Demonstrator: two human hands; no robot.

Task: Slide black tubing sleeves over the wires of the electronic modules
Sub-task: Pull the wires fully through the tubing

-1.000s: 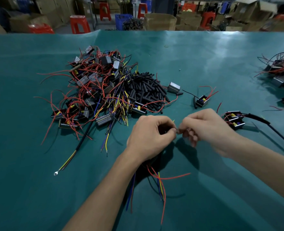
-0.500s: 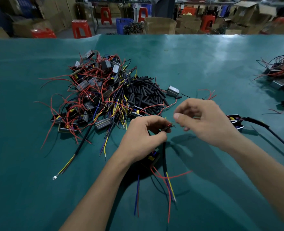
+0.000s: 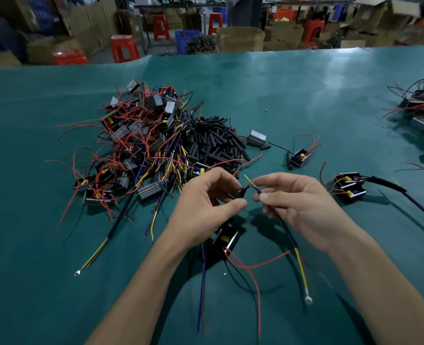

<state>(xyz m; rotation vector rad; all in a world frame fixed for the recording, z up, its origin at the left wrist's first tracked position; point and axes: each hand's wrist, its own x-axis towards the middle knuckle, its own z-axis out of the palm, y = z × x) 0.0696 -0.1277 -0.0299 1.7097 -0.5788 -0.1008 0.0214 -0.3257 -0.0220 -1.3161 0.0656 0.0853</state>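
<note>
Left hand [image 3: 206,207], near centre above the green table [image 3: 305,95]: fingers curled, thumb and forefinger pinching a short black tubing sleeve [image 3: 243,192] with red wire showing at its mouth. Right hand [image 3: 303,205], just beside it to the right: thumb and forefinger pinching a thin bundle of yellow and blue wire ends [image 3: 252,183], tips pointing up-left toward the sleeve (touching it or just short of it, cannot tell). Trailing from the right hand toward the near edge, a black-sleeved lead [image 3: 287,231] with a bare yellow stretch and a ring terminal [image 3: 308,299]. Beneath the left wrist, a black module [image 3: 227,241] with a yellow part, red and blue wires running off it toward the near side. Far left of the hands, a tangled heap of modules and red wires [image 3: 136,143]; right against it, a pile of loose black sleeves [image 3: 213,143]. Right of the hands, two modules [image 3: 350,188] joined to a thick black sleeved cable; one single module [image 3: 299,156] farther back. Another heap [image 3: 422,108] at the far right edge.
</note>
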